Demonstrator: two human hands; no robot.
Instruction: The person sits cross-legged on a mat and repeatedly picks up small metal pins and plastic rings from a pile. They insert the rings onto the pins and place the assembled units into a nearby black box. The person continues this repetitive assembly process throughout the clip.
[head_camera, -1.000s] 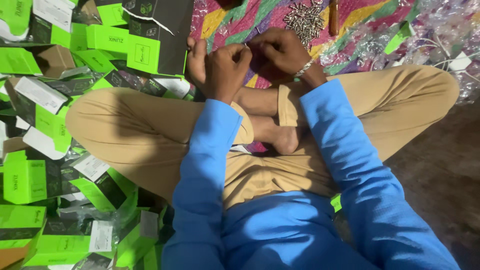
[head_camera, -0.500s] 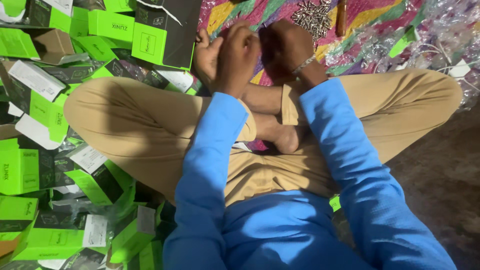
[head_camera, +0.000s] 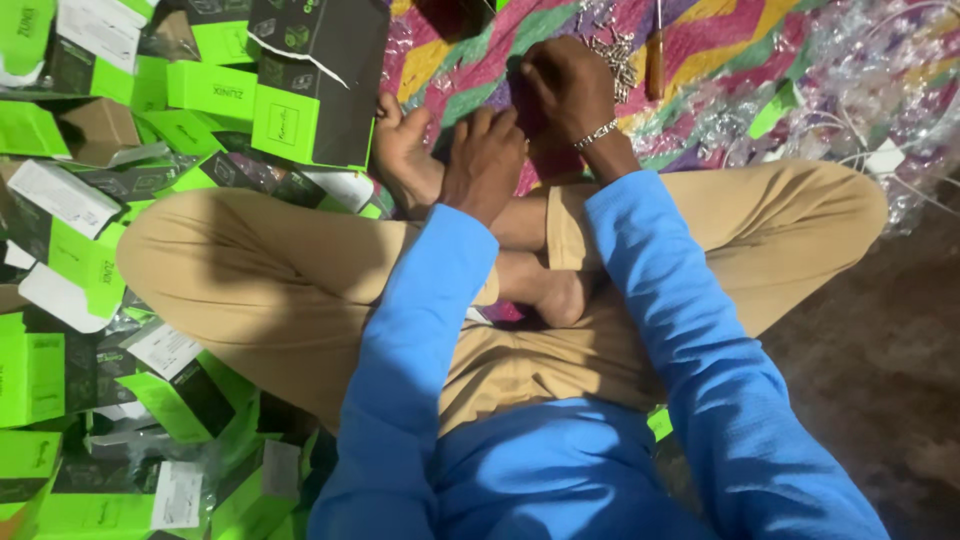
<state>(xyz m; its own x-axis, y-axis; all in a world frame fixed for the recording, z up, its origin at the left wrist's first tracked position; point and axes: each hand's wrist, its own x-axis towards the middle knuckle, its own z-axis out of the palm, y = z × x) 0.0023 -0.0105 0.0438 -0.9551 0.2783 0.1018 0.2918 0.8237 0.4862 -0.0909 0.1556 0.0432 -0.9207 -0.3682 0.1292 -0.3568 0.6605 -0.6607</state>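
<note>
Patterned cloth (head_camera: 480, 75) under both hands (head_camera: 485, 160) (head_camera: 565, 85), perhaps holding something.

The person wears a bright blue long-sleeved top, tan trousers, bare feet, and 1 silvery chain bracelet (head_camera: 594, 134) at the right hand's (head_camera: 567, 82) wrist.

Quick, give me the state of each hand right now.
Left hand: fingers curled, back toward the camera, over the colourful cloth; any hold cannot be told.
Right hand: fingers bent down near the pile of small metal parts; grip cannot be told.
</note>
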